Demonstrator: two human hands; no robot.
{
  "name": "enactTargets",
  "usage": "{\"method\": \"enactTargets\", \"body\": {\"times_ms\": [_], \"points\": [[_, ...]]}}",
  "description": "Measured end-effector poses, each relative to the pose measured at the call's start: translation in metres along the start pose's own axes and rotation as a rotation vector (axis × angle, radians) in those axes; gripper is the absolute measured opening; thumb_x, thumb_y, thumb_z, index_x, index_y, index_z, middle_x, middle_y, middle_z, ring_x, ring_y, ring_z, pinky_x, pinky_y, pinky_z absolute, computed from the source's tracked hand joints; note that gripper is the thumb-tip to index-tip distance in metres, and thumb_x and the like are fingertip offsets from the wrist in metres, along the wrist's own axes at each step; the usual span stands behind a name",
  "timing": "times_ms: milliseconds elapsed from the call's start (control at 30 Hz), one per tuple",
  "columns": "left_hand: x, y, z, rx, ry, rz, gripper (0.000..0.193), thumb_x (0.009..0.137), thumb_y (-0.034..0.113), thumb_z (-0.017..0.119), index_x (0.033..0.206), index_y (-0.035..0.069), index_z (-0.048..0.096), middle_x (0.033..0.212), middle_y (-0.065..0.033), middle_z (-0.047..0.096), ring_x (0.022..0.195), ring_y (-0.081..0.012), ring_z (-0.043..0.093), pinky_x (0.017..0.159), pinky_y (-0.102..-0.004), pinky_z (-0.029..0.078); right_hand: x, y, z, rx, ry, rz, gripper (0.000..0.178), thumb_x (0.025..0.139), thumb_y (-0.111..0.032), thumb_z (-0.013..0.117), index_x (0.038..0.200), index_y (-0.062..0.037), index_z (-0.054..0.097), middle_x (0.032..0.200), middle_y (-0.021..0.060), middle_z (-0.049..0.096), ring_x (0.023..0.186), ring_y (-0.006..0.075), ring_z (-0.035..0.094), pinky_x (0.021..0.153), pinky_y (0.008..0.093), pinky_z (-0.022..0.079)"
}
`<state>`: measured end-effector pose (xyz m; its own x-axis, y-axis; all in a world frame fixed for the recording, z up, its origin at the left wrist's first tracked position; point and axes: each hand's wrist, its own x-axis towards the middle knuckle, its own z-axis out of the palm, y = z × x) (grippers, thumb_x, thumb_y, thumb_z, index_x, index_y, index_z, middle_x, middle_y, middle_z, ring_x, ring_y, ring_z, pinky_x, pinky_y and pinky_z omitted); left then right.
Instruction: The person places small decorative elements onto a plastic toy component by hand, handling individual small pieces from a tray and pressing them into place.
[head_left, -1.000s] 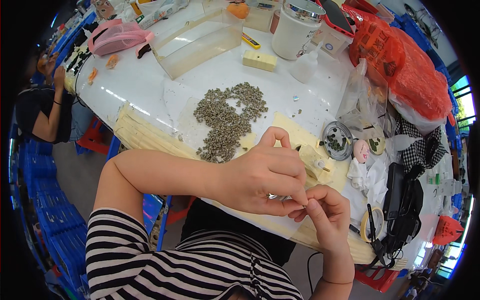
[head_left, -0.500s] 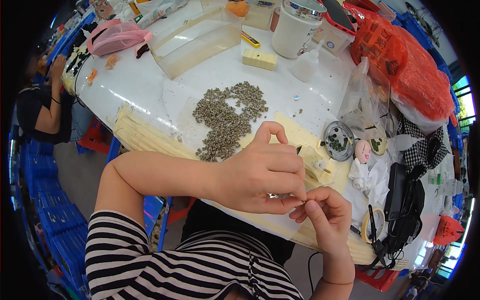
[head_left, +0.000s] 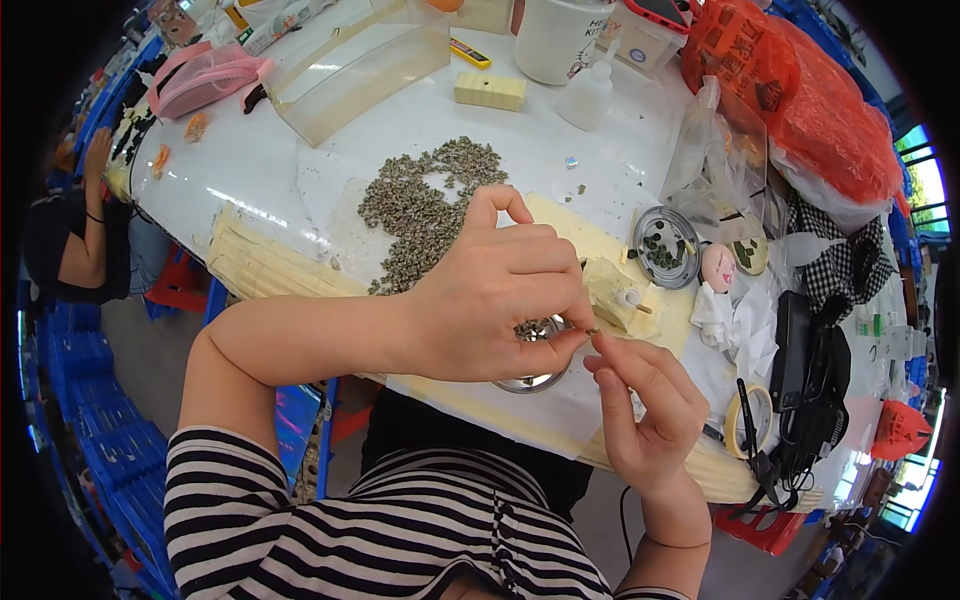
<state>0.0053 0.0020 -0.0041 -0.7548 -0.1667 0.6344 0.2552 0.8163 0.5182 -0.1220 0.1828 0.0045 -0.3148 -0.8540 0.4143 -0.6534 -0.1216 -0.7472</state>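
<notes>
My left hand [head_left: 500, 285] is closed in a pinch, a tiny grey-brown piece [head_left: 594, 331] at its thumb and fingertip. The piece's exact kind is too small to tell. On the right, my right hand [head_left: 655, 405] has its index fingertip against or very near that piece, its thumb held apart below. Partly hidden under my left hand is a round shiny metal dish [head_left: 540, 382] with small grey-brown pieces in it. Beyond the left hand, a spread pile of similar small pieces [head_left: 415, 215] lies on the white table [head_left: 330, 180].
A cream block with a small peg [head_left: 615, 290] stands beyond my hands. Right of it are a round dish of dark green bits [head_left: 665, 248], a pink egg-shaped thing [head_left: 717, 267], crumpled tissue [head_left: 735, 330] and a tape roll [head_left: 748, 420]. A clear tray [head_left: 365, 85] stands farther back.
The table scene has shifted up and left in view. My fingertips have moved slightly apart, the right thumb coming away from the piece. More of the metal dish shows.
</notes>
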Motion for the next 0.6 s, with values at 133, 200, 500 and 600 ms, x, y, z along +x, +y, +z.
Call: {"method": "enactTargets", "body": {"times_ms": [133, 200, 500, 600], "points": [[0.0017, 0.0017, -0.0027, -0.030, 0.005, -0.005, 0.020, 0.066, 0.009, 0.082, 0.080, 0.017, 0.071, 0.076, 0.0061, 0.060, 0.070, -0.0097, 0.056, 0.082, -0.0356, 0.030, -0.0008, 0.0009, -0.0002, 0.070, -0.043, 0.062, 0.026, 0.084, 0.007, 0.070, 0.109, 0.0030, 0.072, 0.092, 0.0160, 0.071, 0.077, 0.0190, 0.070, 0.067, 0.0263, 0.055], [0.0018, 0.0018, -0.0022, -0.033, 0.023, 0.011, 0.020, 0.066, 0.009, 0.082, 0.081, 0.016, 0.071, 0.076, 0.0059, 0.060, 0.070, -0.0097, 0.056, 0.082, -0.0354, 0.030, -0.0018, 0.0017, -0.0011, 0.149, -0.072, 0.122, 0.025, 0.086, 0.006, 0.068, 0.111, 0.0037, 0.071, 0.094, 0.0158, 0.071, 0.079, 0.0188, 0.070, 0.069, 0.0263, 0.055], [0.0000, 0.0030, -0.0016, -0.052, -0.015, 0.027, 0.020, 0.067, 0.010, 0.082, 0.081, 0.018, 0.071, 0.076, 0.0065, 0.060, 0.070, -0.0097, 0.055, 0.083, -0.0368, 0.029, -0.0024, -0.0013, -0.0066, 0.656, -0.151, 0.510, 0.022, 0.096, 0.000, 0.058, 0.117, 0.0070, 0.064, 0.105, 0.0122, 0.067, 0.088, 0.0189, 0.072, 0.074, 0.0277, 0.058], [0.0010, 0.0019, -0.0023, -0.023, -0.016, 0.014, 0.020, 0.067, 0.010, 0.082, 0.080, 0.018, 0.070, 0.076, 0.0067, 0.059, 0.071, -0.0098, 0.056, 0.084, -0.0366, 0.029, -0.0021, -0.0020, -0.0049, 0.480, -0.070, 0.370, 0.023, 0.093, 0.004, 0.061, 0.115, 0.0065, 0.066, 0.102, 0.0135, 0.067, 0.086, 0.0189, 0.072, 0.073, 0.0267, 0.057]]}}
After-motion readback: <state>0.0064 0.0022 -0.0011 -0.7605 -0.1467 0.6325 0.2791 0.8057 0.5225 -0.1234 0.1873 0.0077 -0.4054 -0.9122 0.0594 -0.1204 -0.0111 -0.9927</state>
